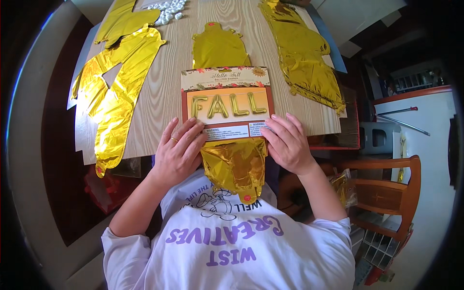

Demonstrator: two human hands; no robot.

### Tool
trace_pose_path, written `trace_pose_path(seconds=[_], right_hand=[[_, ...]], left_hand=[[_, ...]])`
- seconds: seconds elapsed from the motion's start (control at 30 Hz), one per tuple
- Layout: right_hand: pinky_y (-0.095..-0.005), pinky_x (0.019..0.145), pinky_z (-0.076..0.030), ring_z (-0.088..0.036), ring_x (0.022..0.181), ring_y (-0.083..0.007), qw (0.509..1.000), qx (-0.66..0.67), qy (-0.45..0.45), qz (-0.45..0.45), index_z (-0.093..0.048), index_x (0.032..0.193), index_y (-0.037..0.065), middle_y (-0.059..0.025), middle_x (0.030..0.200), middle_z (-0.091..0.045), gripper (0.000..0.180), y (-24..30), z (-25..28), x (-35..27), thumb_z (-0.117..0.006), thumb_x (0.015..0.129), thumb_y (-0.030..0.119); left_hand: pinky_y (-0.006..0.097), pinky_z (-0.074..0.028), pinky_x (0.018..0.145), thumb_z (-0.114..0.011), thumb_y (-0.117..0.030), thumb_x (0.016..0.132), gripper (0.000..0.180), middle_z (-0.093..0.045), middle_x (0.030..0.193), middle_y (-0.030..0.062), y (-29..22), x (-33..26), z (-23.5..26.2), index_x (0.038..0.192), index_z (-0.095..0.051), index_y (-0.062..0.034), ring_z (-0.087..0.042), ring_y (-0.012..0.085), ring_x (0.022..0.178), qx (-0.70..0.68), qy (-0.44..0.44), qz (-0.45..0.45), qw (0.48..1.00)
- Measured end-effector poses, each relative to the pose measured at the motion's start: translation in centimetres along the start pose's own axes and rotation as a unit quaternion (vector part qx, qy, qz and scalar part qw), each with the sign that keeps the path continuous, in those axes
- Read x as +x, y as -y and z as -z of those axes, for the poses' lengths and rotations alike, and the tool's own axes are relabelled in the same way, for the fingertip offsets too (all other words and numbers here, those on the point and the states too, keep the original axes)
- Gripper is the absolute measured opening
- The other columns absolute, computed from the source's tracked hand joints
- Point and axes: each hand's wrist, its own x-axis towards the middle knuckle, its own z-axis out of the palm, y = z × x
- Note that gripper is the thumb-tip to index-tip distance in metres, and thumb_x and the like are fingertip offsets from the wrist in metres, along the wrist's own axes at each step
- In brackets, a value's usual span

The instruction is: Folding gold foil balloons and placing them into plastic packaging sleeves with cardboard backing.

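Note:
A flat package card [227,77] with a leaf-patterned top and a picture of gold letter balloons lies in front of me at the table's near edge. My left hand [181,147] grips its lower left corner, fingers on top and thumb out of sight. At the lower right corner, my right hand [287,145] holds it the same way. Beneath the card is a deflated gold foil balloon [234,166]. One end of it shows beyond the card's top, and the other hangs over the table edge toward my shirt.
More flat gold foil balloons lie on the wood-grain table [174,63]: a letter-shaped one [128,67] at left and a folded one [309,63] at right. Small white pieces [169,9] are heaped at the far left. A wooden chair [408,193] stands at right.

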Motion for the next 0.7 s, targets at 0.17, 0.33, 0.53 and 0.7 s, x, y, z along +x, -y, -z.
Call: trace_pose_path(seconds=[0.17,0.33,0.53,0.7], right_hand=[[-0.0494,0.112,-0.041,-0.060,0.122,-0.0284,1.000,0.013,0.005,-0.002,-0.067,0.118,0.008,-0.0100,0.126,-0.064,0.038,-0.51,0.03,0.26,-0.075,0.080,0.010],[-0.0500,0.111,-0.041,-0.060,0.121,-0.0289,1.000,0.017,-0.004,0.006,-0.066,0.118,0.007,-0.0104,0.126,-0.064,0.039,-0.50,-0.19,0.05,-0.074,0.079,0.009],[-0.0502,0.110,-0.042,-0.060,0.120,-0.0292,1.000,0.020,-0.017,-0.006,-0.066,0.117,0.008,-0.0103,0.125,-0.064,0.038,0.04,-0.44,0.06,-0.073,0.079,0.008],[-0.0506,0.109,-0.042,-0.060,0.119,-0.0286,0.999,0.015,-0.024,-0.016,-0.065,0.115,0.009,-0.0100,0.124,-0.063,0.037,0.32,-0.83,0.05,-0.073,0.079,0.007]], left_hand=[[0.051,-0.034,0.116,-0.070,-0.006,0.077,0.043,-0.064,0.133,0.0106,-0.32,-0.26,-0.34,0.119,-0.064,-0.0081,-0.057,0.0296,0.131,-0.007,-0.023,0.003,1.000],[0.050,-0.035,0.115,-0.071,-0.006,0.076,0.041,-0.065,0.130,0.0107,-0.18,-0.34,-0.24,0.117,-0.065,-0.0083,-0.059,0.0295,0.129,-0.012,-0.029,-0.001,1.000],[0.053,-0.034,0.118,-0.070,-0.004,0.075,0.039,-0.067,0.125,0.0109,0.15,-0.50,-0.33,0.113,-0.065,-0.0068,-0.060,0.0305,0.127,-0.037,-0.034,-0.001,0.999],[0.055,-0.031,0.120,-0.071,-0.003,0.075,0.038,-0.067,0.124,0.0112,0.34,-0.56,-0.53,0.112,-0.064,-0.0062,-0.061,0.0307,0.128,-0.040,-0.045,0.003,0.998]])
